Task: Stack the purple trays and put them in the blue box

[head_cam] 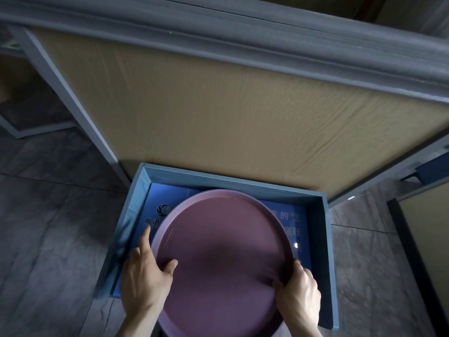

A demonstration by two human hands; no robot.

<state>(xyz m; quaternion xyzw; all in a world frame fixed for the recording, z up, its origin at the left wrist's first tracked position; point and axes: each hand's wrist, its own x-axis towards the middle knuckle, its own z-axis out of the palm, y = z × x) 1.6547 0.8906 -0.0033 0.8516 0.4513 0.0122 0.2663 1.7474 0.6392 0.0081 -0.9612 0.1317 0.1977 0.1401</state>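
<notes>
1. Both of my hands grip the purple trays by the near rim: my left hand curls over the left edge with its thumb on the inner face and forefinger stretched along the rim, and my right hand is closed over the right edge.
2. Only one round purple face shows from above, so I cannot tell how many trays lie under it.
3. The trays sit over the open blue box, which stands on the grey floor against a wooden panel.
4. Their far edge is low inside the box; whether it touches the printed bottom I cannot tell.
5. I judge the task nearly finished: what remains is lowering the near edge and letting go.
</notes>
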